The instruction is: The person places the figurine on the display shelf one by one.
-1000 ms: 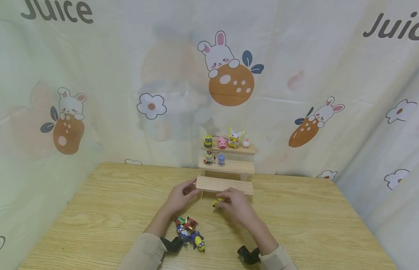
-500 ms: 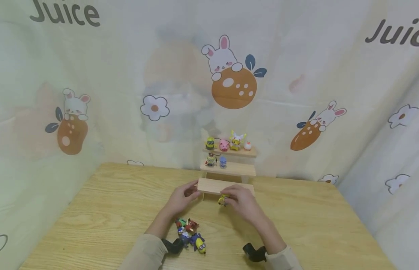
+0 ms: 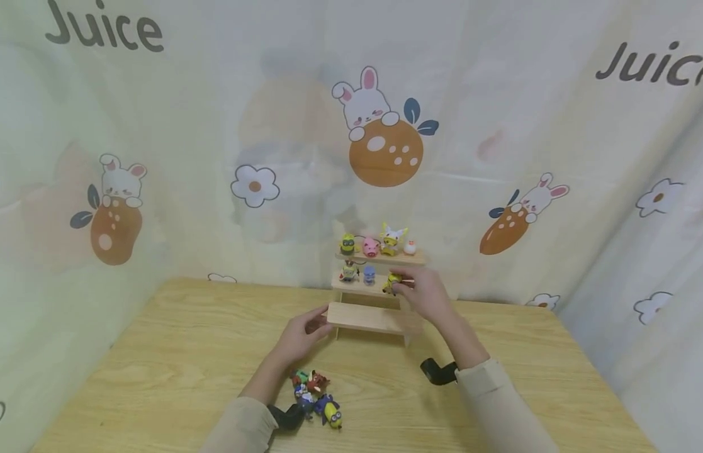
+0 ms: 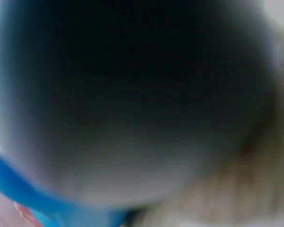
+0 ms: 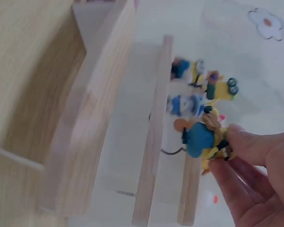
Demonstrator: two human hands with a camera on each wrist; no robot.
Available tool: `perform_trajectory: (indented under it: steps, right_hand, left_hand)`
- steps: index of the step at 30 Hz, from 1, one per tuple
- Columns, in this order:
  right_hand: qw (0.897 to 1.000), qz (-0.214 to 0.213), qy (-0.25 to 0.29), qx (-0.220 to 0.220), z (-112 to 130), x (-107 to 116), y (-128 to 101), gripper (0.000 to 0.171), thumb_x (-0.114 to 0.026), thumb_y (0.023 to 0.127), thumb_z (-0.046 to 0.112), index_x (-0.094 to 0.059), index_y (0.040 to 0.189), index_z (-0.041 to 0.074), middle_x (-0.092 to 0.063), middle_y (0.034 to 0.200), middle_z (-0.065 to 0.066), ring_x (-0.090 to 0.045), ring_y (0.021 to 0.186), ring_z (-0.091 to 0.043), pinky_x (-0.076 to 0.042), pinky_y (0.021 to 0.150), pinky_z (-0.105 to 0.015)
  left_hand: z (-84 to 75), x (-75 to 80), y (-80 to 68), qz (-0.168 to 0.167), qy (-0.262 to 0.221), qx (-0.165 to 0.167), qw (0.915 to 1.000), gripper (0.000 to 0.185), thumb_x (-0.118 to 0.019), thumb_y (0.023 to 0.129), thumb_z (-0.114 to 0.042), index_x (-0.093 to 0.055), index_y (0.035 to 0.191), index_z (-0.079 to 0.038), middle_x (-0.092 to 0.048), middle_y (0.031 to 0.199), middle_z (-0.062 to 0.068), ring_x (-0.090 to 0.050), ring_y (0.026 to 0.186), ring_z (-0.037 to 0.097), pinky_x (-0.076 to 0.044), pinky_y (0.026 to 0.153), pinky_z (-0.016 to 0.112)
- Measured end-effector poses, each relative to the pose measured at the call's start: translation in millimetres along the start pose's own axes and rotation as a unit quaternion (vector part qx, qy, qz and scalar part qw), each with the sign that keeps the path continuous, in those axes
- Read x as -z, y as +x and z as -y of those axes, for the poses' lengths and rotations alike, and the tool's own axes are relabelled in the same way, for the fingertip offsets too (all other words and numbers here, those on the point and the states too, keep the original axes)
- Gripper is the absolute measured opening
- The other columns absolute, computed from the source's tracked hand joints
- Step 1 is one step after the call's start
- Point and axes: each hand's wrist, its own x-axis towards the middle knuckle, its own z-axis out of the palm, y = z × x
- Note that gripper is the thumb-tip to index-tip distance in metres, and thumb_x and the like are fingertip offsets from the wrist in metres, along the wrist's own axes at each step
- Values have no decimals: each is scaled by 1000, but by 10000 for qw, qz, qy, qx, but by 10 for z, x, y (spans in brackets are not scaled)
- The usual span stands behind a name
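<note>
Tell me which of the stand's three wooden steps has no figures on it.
The lowest, front step, whose left end the left hand holds. The top step carries four figures; the middle step has two, plus the figure the right hand holds there.

Both arms wear long beige sleeves, the left sleeve [image 3: 238,428] at the near edge of the scene and the right sleeve [image 3: 501,406] further right, each ending in a plain cuff at the wrist. A small black camera mount sits under each wrist, one below the left hand [image 3: 297,343] at [image 3: 286,416] and one below the right hand [image 3: 427,296] at [image 3: 438,372], rounded and matt. Both hands are bare, without rings or gloves
</note>
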Motion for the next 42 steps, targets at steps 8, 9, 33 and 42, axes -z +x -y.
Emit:
perform_trajectory:
  steps: [8,9,33,42]
  right_hand:
    - [9991,4,-413,-110,-84,-11,278,32,-68,88,15,-65,118,3,-66,117,-16,-67,101,-30,-56,85,-38]
    - [9990,-6,-421,-122,-97,-17,292,32,-68,88,15,-65,118,3,-65,118,-16,-67,101,-30,-56,85,-38]
    - [9989,-164,-332,-274,-158,-165,341,29,-68,87,10,-66,115,2,-59,118,-16,-66,102,-30,-56,85,-36]
    - [9994,-237,-9,-241,-126,-175,294,28,-67,87,8,-66,114,0,-57,118,-19,-65,101,-32,-56,86,-36]
  left_hand:
    - [19,10,-8,45,-25,135,9999,58,-63,89,-41,-46,141,-21,-65,114,3,-62,102,18,-51,93,36]
    - [21,10,-4,57,-36,146,9999,58,-63,89,-41,-46,141,-22,-65,115,2,-62,103,18,-51,93,36]
    - [17,1,-14,-19,43,11,10000,56,-62,90,-40,-48,140,-19,-66,113,4,-62,99,17,-52,90,34]
    - [7,6,-14,-15,75,-8,10000,56,-61,90,-42,-48,140,-20,-66,113,3,-62,99,17,-51,90,35]
